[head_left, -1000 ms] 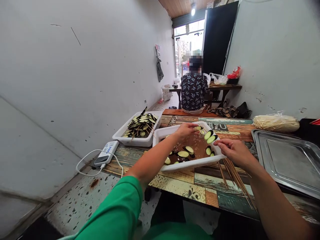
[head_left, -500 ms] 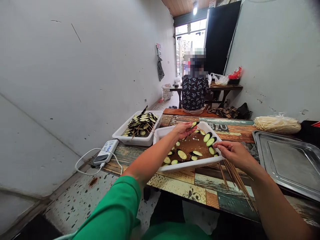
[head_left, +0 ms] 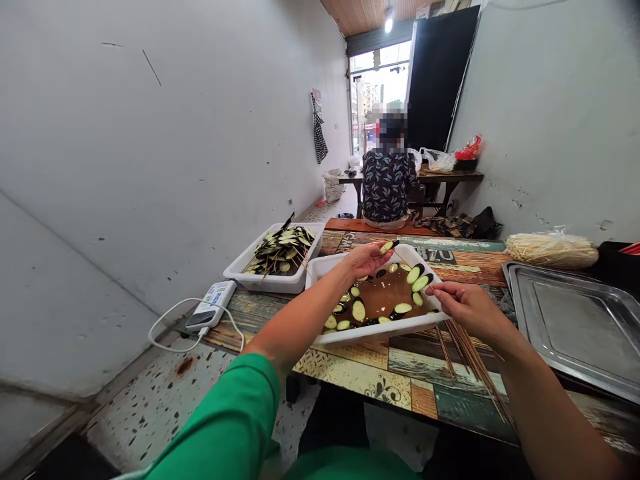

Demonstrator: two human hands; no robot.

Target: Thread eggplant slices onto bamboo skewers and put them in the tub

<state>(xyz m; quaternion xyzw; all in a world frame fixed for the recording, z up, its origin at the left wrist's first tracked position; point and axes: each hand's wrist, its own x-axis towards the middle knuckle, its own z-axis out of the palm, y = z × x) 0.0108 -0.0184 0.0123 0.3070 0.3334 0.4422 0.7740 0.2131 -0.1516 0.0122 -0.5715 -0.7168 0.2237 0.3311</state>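
My left hand (head_left: 367,260) is closed on an eggplant slice (head_left: 388,247) over the far side of a white tub (head_left: 360,338). Brownish liquid fills the tub, and cut eggplant slices (head_left: 359,309) with dark skin float in it. My right hand (head_left: 457,300), at the tub's right rim, pinches the end of a thin wooden skewer. Threaded slices (head_left: 419,277) sit on that skewer, just left of my fingertips. Below my right hand, a bundle of bare bamboo skewers (head_left: 473,357) lies on the patterned table (head_left: 350,370).
A second white tub (head_left: 235,273) holds a heap of skewered eggplant (head_left: 285,247). Left of it lies a white power strip (head_left: 213,303) with a cable. Metal trays (head_left: 580,327) and bagged enoki mushrooms (head_left: 550,250) are on the right. A person (head_left: 387,183) sits beyond the table, back turned.
The loose slices in the liquid have drifted and shifted position. Both hands stay almost where they were, still holding the slice and the skewer. The view has moved slightly.
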